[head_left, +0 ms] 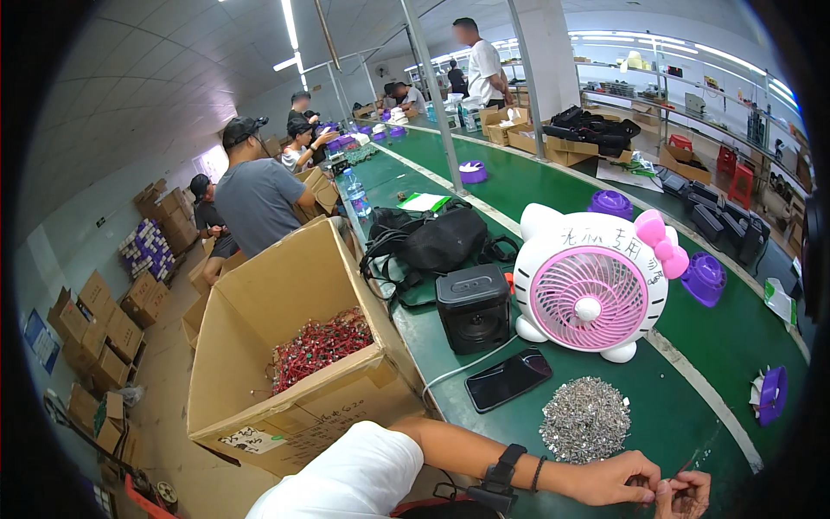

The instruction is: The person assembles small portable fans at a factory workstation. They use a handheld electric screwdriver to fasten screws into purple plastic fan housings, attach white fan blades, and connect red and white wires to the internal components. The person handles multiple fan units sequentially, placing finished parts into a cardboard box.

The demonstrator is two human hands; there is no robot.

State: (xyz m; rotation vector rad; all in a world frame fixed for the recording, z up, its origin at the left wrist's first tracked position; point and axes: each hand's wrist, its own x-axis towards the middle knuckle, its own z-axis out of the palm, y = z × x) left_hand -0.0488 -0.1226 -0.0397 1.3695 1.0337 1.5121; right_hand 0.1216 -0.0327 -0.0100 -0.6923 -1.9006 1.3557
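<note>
Both hands meet at the lower right, above the green bench. My left hand comes in from the left, its thumb and fingers pinched together. Against its fingertips, my right hand is also pinched, with its forearm out of the picture. A thin, dark red wire-like piece shows at the fingers; its far end is hidden by them. Just beyond my left wrist lies a heap of small silvery metal parts. A black phone rests left of the heap.
A white cat-shaped fan and a black speaker stand beyond the phone. Left of the bench, an open cardboard box holds red wires. Purple round parts sit along the green belt. Several people work farther off.
</note>
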